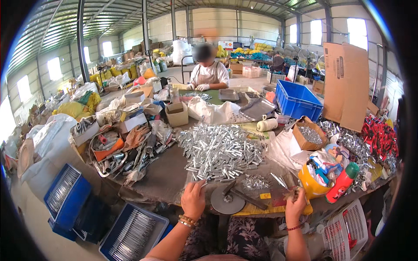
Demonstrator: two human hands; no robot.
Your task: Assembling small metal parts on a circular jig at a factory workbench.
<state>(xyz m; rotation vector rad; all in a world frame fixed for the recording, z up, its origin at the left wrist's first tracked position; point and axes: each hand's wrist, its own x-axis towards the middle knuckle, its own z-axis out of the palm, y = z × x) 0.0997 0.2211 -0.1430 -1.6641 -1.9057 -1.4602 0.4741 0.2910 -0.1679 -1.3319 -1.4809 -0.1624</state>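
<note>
My left hand (193, 201) is closed at the near edge of a big heap of silver metal tubes (222, 150), with one short tube pinched at its fingertips. To its right a round metal plate (224, 206) bears a hammer (247, 198), whose handle points right. Behind the hammer lies a small pile of short metal pieces (256, 182). My right hand (296, 204) is raised at the table's front right, fingers curled together; what they hold is too small to make out. Just beyond it rest a few slim metal rods (279, 180).
A yellow tub (312, 185) and a red-green bottle (342, 182) stand right. Blue crates (130, 235) of metal rods sit lower left, a white basket (346, 230) lower right. Cluttered tools (126, 150) cover the left side. Across the table sits a gloved person (209, 74).
</note>
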